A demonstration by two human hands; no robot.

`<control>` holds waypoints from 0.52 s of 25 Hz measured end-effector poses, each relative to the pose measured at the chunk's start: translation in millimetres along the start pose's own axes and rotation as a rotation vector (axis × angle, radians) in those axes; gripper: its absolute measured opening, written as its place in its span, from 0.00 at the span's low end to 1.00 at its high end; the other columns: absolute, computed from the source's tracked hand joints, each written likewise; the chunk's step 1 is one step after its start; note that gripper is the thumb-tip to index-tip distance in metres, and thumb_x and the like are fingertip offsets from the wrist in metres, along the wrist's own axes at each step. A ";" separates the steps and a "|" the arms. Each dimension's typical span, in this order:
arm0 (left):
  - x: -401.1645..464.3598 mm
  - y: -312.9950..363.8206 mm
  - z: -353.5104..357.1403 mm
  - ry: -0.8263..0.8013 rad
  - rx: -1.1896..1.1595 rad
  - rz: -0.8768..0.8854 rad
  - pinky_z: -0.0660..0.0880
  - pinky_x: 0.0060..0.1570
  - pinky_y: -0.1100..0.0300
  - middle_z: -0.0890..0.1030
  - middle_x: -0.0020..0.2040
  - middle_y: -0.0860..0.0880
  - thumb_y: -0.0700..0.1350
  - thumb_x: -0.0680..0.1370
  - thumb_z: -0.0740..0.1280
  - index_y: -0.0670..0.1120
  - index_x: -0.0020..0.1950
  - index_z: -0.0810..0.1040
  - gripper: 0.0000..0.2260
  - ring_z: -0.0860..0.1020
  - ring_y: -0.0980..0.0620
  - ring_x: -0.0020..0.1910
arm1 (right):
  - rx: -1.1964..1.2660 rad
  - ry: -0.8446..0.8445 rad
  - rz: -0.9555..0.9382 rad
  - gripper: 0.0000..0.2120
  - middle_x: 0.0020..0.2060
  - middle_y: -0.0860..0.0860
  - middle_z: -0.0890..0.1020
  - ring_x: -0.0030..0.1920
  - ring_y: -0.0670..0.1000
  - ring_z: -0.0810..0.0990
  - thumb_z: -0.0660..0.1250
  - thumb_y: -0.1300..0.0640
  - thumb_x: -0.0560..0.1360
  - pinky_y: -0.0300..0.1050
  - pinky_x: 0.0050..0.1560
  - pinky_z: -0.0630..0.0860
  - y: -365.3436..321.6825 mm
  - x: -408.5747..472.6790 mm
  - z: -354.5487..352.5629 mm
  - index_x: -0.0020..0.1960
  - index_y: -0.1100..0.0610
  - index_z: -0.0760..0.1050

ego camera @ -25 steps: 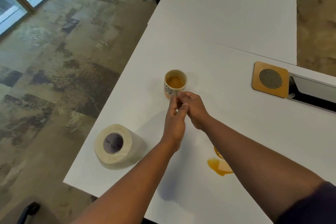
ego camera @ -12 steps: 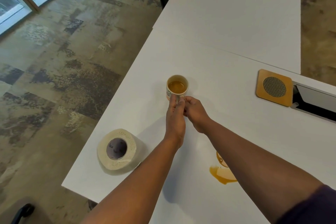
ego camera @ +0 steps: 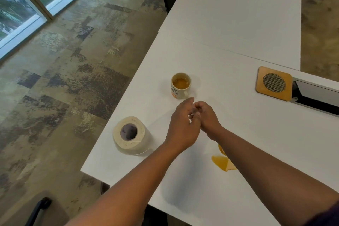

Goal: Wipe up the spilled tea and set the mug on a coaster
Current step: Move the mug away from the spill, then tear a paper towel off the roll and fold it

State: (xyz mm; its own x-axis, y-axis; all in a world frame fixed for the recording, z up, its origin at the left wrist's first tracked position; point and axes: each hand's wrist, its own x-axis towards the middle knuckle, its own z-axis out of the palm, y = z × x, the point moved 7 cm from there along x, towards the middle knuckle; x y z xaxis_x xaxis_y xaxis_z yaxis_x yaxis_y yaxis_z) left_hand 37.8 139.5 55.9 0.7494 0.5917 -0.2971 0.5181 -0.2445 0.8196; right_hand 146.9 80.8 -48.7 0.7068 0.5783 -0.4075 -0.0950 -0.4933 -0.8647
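A white mug (ego camera: 180, 86) with tea in it stands on the white table (ego camera: 238, 119), its handle turned toward me. Both my hands hover just in front of it, touching each other and clear of the mug. My left hand (ego camera: 183, 124) has loosely bent fingers pointing at the mug. My right hand (ego camera: 208, 118) is curled against the left fingers, and a tiny pale speck shows between them. A wooden square coaster (ego camera: 274, 83) with a round mesh centre lies far right. An amber tea puddle (ego camera: 222, 163) lies near me, partly hidden by my right forearm.
A roll of tissue paper (ego camera: 130, 134) stands left of my hands, close to the table's left edge. An open cable slot (ego camera: 315, 101) sits just right of the coaster. A second table top joins at the back. A dark chair arm (ego camera: 39, 209) shows bottom left.
Both hands were at the mug's handle and have since drawn back toward me. They stay together. The mug has stayed in place.
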 end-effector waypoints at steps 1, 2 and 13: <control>-11.2 8.0 -7.1 -0.004 0.071 0.047 0.58 0.64 0.71 0.67 0.78 0.54 0.47 0.85 0.62 0.53 0.78 0.65 0.21 0.66 0.54 0.76 | -0.036 -0.013 -0.016 0.04 0.47 0.53 0.84 0.49 0.55 0.84 0.64 0.59 0.80 0.55 0.52 0.83 -4.7 -10.7 0.6 0.52 0.53 0.77; -21.4 15.0 -15.6 -0.002 0.152 0.095 0.58 0.63 0.73 0.68 0.77 0.54 0.45 0.85 0.62 0.53 0.77 0.67 0.20 0.67 0.54 0.75 | -0.067 -0.039 -0.035 0.06 0.46 0.52 0.84 0.48 0.54 0.84 0.63 0.60 0.80 0.54 0.50 0.83 -10.4 -20.6 3.1 0.52 0.53 0.78; -56.5 -20.5 -130.1 0.052 0.715 0.041 0.59 0.77 0.40 0.66 0.79 0.55 0.36 0.81 0.61 0.57 0.75 0.70 0.26 0.61 0.48 0.79 | -0.252 -0.462 -0.216 0.23 0.53 0.44 0.81 0.52 0.47 0.80 0.68 0.65 0.71 0.40 0.47 0.80 -63.7 -124.9 67.9 0.64 0.49 0.76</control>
State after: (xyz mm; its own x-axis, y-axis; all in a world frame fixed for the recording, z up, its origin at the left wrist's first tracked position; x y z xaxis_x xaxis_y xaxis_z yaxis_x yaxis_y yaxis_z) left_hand -68.8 211.0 119.5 0.7629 0.6026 -0.2342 0.6463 -0.7003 0.3032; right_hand 17.1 84.1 37.4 0.3065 0.8793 -0.3646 0.2281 -0.4397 -0.8687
